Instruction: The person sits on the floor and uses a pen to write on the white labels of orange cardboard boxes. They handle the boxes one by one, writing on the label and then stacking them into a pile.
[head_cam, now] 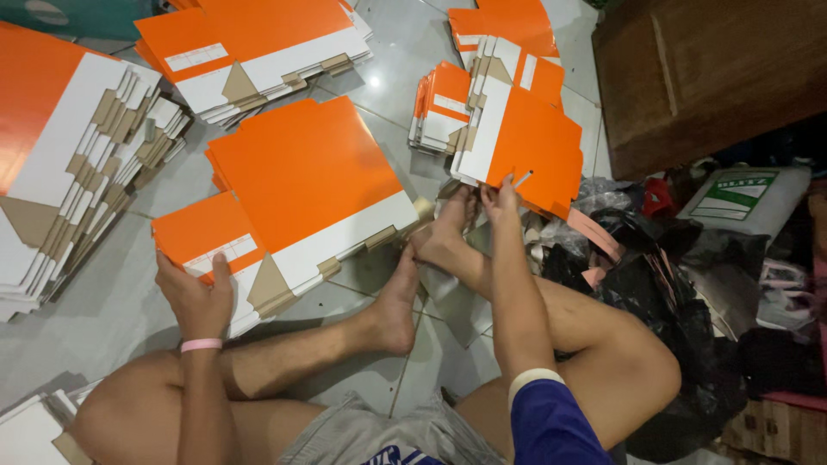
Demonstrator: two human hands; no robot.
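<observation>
A flattened orange-and-white carton blank (301, 194) lies on the pale tiled floor (112, 301) in front of a person seated cross-legged, topping a low stack of the same blanks. The left hand (194, 297), a pink band at its wrist, rests on the stack's near left corner, thumb curled over the top sheet and fingers closed on its edge. Right of centre, the right hand (500, 196) reaches far forward and pinches the near edge of a second orange blank (530, 142) that leans on another small pile; a thin white stick (522, 179) pokes out beside the fingers, and whether they hold it cannot be told. The person's bare feet sit between the two piles, one foot just beside the right hand.

More stacked blanks ring the work: a tall fanned pile (60, 146) along the left edge, another (250, 47) at far centre, a further one (508, 26) at far right. Bare tile shows only in narrow lanes between them. On the right, a brown wooden cabinet (689, 77) and a heap of black plastic bags (689, 293), with a white-and-green sack (745, 198) lying among them, close off that side.
</observation>
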